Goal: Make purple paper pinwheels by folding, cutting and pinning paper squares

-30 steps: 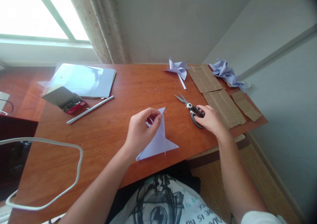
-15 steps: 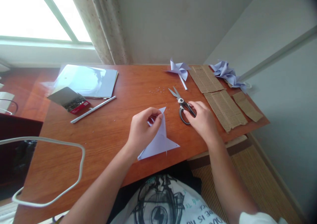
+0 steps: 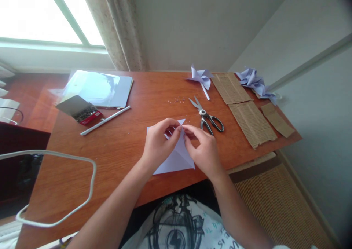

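A pale lilac sheet of paper (image 3: 176, 160), cut and partly folded, lies on the wooden table (image 3: 121, 150) in front of me. My left hand (image 3: 158, 144) pinches its upper folded tip. My right hand (image 3: 202, 150) pinches the same tip from the right, fingertips almost meeting the left ones. Black-handled scissors (image 3: 207, 117) lie free on the table just beyond my right hand, blades pointing away.
A finished paper pinwheel (image 3: 202, 78) on a white stick lies at the back. Corrugated cardboard strips (image 3: 249, 115) and more lilac pinwheels (image 3: 254, 82) sit at the right. A folder (image 3: 99, 89), a pin box (image 3: 81, 111) and a white stick (image 3: 106, 120) lie left. A white cable (image 3: 55, 190) loops near left.
My right hand slid the scissors left, let go of them and came to the paper's tip beside my left hand. The left hand stayed put.
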Motion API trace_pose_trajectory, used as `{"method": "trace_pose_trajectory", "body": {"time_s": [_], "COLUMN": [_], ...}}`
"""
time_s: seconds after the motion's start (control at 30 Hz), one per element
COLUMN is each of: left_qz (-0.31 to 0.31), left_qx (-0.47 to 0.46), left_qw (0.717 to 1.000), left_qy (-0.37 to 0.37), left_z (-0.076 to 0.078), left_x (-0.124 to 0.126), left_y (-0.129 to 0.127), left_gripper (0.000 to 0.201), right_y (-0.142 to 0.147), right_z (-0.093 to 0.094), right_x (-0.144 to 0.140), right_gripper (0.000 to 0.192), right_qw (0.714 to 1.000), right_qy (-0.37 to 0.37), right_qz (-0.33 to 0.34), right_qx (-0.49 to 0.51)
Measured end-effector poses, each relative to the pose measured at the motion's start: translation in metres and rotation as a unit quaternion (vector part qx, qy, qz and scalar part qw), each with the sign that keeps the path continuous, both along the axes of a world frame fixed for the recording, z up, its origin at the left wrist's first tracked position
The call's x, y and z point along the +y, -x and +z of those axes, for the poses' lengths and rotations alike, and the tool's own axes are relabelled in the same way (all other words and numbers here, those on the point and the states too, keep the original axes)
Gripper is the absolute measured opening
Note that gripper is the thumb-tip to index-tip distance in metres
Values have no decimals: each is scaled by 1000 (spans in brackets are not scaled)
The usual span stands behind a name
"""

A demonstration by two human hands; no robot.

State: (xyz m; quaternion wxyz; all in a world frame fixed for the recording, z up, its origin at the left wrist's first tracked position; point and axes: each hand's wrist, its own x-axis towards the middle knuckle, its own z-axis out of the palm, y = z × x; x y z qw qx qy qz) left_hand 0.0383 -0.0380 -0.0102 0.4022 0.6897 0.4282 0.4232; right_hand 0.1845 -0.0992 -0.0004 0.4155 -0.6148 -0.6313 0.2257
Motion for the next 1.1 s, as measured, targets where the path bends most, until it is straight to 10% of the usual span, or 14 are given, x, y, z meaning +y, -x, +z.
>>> {"method": "trace_pose_trajectory", "body": {"time_s": [0.33, 0.73, 1.1], "left_qz": [-53, -55, -101], "left_qx": [-13, -20, -165], "left_qw": [998, 998, 958], "left_qy": [-8, -12, 211], "left_z": [-6, -3, 1], "left_x": [-1, -2, 0], "left_y": [0, 1, 1], "left_gripper": [16, 3, 17], "right_y": [-6, -7, -7], "right_z": [-11, -11, -7], "right_x": [0, -3, -7], "right_gripper": [15, 12, 13], "right_qw": [973, 977, 974], "right_qy": [77, 78, 95], "right_qz": [-71, -41, -26], "right_qx": [205, 192, 204]}}
